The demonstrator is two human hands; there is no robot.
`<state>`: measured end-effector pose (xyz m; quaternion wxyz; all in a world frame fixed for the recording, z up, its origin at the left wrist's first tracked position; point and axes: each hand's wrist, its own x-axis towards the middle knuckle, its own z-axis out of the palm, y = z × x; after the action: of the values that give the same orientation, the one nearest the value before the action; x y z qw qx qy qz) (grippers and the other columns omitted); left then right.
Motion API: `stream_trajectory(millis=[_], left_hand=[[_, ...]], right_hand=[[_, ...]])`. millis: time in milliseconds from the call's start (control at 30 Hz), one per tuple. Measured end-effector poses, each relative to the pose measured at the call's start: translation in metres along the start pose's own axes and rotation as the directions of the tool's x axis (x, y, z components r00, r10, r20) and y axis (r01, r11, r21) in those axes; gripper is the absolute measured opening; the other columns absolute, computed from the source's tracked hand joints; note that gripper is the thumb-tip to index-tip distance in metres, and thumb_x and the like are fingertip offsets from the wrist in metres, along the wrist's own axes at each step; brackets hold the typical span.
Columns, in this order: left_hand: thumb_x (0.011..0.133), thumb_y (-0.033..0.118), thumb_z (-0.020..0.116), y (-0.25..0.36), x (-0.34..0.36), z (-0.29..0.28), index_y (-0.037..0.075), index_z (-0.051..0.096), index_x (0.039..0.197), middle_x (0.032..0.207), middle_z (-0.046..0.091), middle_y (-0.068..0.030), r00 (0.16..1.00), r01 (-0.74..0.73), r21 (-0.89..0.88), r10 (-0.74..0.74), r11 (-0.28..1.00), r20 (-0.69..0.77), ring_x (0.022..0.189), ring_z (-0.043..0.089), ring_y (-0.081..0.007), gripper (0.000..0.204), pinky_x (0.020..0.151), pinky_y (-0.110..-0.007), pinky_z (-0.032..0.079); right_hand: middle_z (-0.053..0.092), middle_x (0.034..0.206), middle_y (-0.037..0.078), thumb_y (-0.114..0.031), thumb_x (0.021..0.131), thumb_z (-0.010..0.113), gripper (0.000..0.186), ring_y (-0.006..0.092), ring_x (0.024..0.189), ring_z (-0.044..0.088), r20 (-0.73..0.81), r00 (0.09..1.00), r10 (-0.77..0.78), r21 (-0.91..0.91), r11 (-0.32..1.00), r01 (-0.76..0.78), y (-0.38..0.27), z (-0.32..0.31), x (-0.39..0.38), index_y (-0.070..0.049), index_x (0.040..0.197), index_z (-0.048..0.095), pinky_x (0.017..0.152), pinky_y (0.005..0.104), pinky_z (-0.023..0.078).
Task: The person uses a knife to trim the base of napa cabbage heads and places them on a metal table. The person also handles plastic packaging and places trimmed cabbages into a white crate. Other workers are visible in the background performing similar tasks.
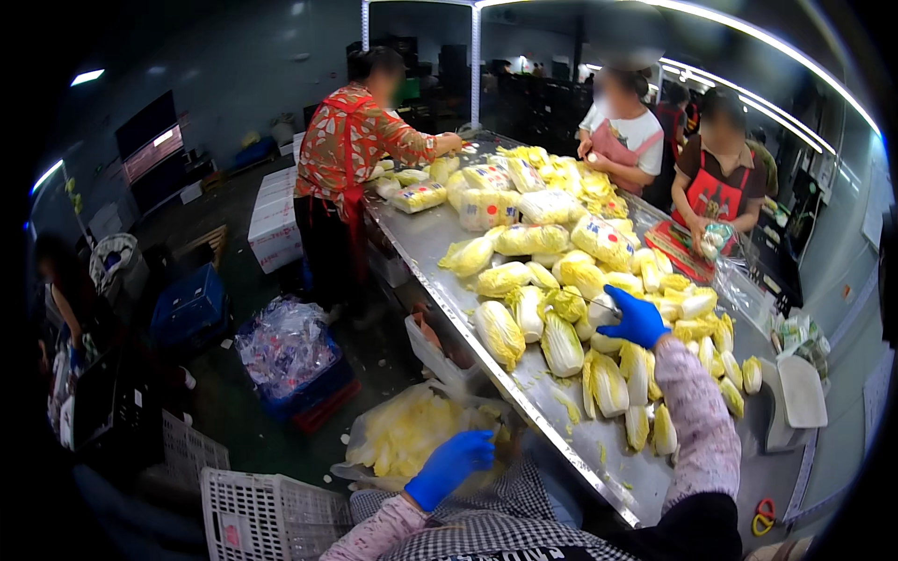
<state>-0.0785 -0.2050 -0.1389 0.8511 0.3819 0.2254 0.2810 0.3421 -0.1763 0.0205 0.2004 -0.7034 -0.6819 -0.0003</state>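
My right hand, in a blue glove, reaches over the pile on the metal table. Its thumb and fingers curve around the pale end of a napa cabbage. A thin dark line shows by those fingers; I cannot make out what it is. Off the table's near edge, my left hand, also gloved in blue, is held with fingers loosely stretched and nothing visible in them. Below and beside it lies a clear bag full of yellow cabbage leaves. Closest to my right hand are a whole cabbage and a smaller one.
Wrapped cabbages lie farther up the metal table. Across it work a person in a patterned shirt and two others in aprons. Red-handled scissors lie at right. A white crate and a blue bin of plastic wrap stand left.
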Motion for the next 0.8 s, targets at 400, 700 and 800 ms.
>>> stream_trajectory(millis=[400,700,800], left_hand=[[0.068,0.015,0.082,0.059,0.002,0.050,0.003,0.034,0.135,0.130,0.047,-0.0116,0.877,-0.421,0.377,0.477,0.825,-0.063,0.119,0.047,-0.0209,0.083,0.098,-0.034,0.041],[0.077,0.012,0.071,0.064,-0.098,-0.025,0.001,0.039,0.134,0.127,0.051,-0.0121,0.985,-0.113,0.150,0.131,0.982,-0.114,0.117,0.050,-0.0239,0.066,0.099,-0.035,0.042],[0.078,0.014,0.068,0.054,-0.108,-0.057,0.001,0.039,0.134,0.125,0.053,-0.0140,0.997,-0.023,0.020,0.024,1.000,-0.075,0.114,0.054,-0.0262,0.064,0.097,-0.037,0.044]], right_hand=[[0.063,0.105,0.016,-0.042,0.068,0.080,0.077,0.0224,0.096,0.061,0.190,0.981,0.024,0.687,0.711,-0.150,-0.235,0.072,-0.076,0.000,0.125,0.050,0.083,0.0337,0.048],[0.061,0.116,0.014,-0.031,0.080,0.072,0.068,0.0192,0.106,0.058,0.336,0.856,-0.394,0.845,0.527,-0.089,-0.285,0.126,-0.089,-0.009,0.137,0.042,0.090,0.0324,0.046],[0.064,0.109,0.015,-0.029,0.080,0.070,0.063,0.0215,0.098,0.062,0.368,0.823,-0.433,0.814,0.578,-0.060,-0.289,0.134,-0.086,-0.011,0.135,0.044,0.086,0.0331,0.047]])
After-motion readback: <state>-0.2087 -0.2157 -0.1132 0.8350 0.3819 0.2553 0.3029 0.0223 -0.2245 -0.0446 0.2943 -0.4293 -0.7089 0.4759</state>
